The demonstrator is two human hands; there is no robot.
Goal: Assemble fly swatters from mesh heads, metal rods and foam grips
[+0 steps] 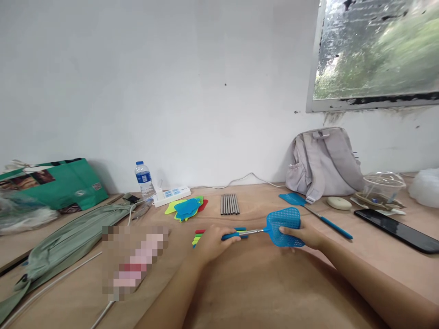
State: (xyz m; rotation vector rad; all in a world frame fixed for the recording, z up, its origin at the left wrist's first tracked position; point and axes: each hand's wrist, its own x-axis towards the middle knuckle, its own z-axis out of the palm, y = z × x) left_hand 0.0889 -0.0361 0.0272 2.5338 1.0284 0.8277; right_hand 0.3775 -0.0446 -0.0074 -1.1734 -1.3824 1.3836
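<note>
A blue fly swatter (283,225) with a metal shaft lies level between my two hands. My left hand (215,242) is closed round its blue handle. The perforated head is pinched in my right hand (306,234), thumb on top. Behind my left hand, several coloured handles (200,231) in red, green and blue lie side by side, partly hidden. Beyond them sits a row of several metal tubes (229,204). Loose swatter heads (187,208) in blue, yellow-green and red are piled to the left. Another blue fly swatter (329,222) rests on the right.
At the back stand a water bottle (144,180), a power strip (172,195) and a grey backpack (324,160). A phone (398,230), a beige case (339,203) and a plastic cup (383,187) are at right. A green bag (80,183) and grey-green cloth bag (73,235) lie left.
</note>
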